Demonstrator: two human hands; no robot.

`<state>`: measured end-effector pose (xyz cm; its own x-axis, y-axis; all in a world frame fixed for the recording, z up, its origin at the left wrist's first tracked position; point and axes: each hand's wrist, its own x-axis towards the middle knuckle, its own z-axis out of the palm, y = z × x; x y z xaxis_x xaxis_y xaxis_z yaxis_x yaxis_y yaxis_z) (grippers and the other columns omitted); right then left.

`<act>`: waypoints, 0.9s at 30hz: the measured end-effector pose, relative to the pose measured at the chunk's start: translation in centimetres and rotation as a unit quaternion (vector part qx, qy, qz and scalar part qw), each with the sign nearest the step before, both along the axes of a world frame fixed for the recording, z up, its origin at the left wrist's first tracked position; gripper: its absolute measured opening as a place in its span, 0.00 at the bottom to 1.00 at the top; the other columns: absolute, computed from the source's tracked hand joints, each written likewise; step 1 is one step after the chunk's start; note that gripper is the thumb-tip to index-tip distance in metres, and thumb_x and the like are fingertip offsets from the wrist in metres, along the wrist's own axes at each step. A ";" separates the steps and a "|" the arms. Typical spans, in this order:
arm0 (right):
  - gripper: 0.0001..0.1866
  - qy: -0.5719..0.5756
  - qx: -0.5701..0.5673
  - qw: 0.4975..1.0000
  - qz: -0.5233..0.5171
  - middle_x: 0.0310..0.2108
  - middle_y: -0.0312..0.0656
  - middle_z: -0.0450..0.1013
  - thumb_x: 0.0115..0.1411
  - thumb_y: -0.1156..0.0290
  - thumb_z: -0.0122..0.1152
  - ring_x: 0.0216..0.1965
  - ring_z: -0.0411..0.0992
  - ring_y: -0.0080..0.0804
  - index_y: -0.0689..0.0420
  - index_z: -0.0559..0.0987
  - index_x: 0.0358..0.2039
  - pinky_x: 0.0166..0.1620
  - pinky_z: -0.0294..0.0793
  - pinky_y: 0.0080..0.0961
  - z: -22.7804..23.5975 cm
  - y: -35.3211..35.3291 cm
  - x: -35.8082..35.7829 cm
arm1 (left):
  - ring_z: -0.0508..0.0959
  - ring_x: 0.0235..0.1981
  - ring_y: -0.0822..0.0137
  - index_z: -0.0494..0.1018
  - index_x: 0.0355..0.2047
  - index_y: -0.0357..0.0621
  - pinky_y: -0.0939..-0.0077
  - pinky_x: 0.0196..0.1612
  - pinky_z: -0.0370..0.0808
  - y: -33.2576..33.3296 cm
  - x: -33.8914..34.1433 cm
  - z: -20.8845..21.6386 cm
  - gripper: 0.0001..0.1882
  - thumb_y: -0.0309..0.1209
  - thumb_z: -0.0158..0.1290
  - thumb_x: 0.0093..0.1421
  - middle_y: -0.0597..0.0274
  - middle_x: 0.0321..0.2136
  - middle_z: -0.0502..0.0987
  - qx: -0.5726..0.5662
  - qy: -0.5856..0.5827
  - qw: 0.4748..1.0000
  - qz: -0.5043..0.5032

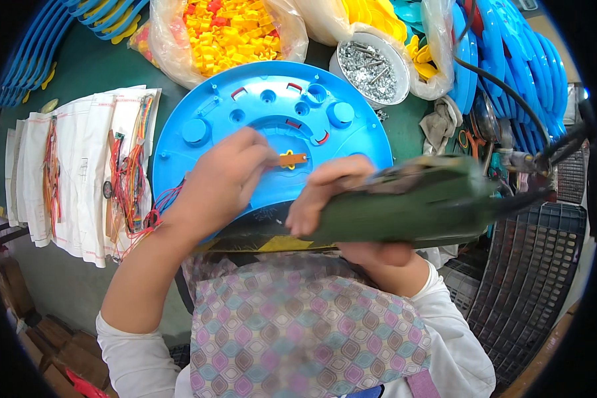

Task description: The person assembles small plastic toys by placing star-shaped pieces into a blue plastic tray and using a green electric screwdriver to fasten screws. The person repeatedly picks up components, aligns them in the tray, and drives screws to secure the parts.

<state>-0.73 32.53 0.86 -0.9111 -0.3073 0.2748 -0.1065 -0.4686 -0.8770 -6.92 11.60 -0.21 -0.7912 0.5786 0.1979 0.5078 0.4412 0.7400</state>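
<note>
A round, blue plastic shell (pixel 205 96) with posts and holes lies on the table in front of me. At its middle a yellow flower-shaped piece (pixel 290 166) sits under a small orange-brown strip (pixel 293 159). My left hand (pixel 229 169) reaches over the shell, fingers pinched together at the strip's left end; what is between them is hidden. Red and blue wires (pixel 169 199) run beside my left wrist. My right hand (pixel 335 186) is wrapped round a long green power screwdriver (pixel 404 212), tilted sideways and blurred by motion. Its tip is not clear.
Wired assemblies (pixel 129 172) lie on white sheets at left. Behind the shell stand a bag of yellow and red pieces (pixel 232 40) and a white bowl of screws (pixel 371 69). Stacked blue shells (pixel 511 66), black cables (pixel 517 99), a grey cloth (pixel 440 126) and a black crate (pixel 530 265) are at right.
</note>
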 end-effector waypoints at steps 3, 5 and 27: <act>0.67 0.041 -0.081 0.994 -0.067 0.29 0.45 0.76 0.41 0.12 0.52 0.31 0.78 0.39 0.62 0.65 0.62 0.39 0.81 0.39 2.5 0.1 -1.3 | 0.79 0.45 0.53 0.79 0.42 0.41 0.65 0.48 0.78 -1.2 -0.4 0.2 0.12 0.20 0.61 0.56 0.55 0.43 0.75 -0.006 -0.028 0.998 -0.058; 0.67 0.081 -0.093 0.989 -0.082 0.30 0.45 0.76 0.41 0.10 0.49 0.31 0.78 0.39 0.62 0.64 0.62 0.39 0.80 0.40 2.8 0.5 -2.8 | 0.79 0.46 0.54 0.79 0.41 0.41 0.65 0.49 0.78 -1.3 -0.4 1.0 0.12 0.20 0.62 0.55 0.55 0.43 0.75 -0.008 -0.055 0.997 -0.059; 0.67 0.156 -0.072 0.977 -0.130 0.29 0.47 0.77 0.44 0.11 0.48 0.30 0.79 0.39 0.66 0.64 0.61 0.38 0.82 0.41 1.2 0.4 -5.8 | 0.79 0.39 0.51 0.75 0.34 0.40 0.60 0.41 0.77 0.2 -0.3 -0.1 0.07 0.23 0.62 0.57 0.55 0.36 0.74 0.011 -0.003 1.000 0.005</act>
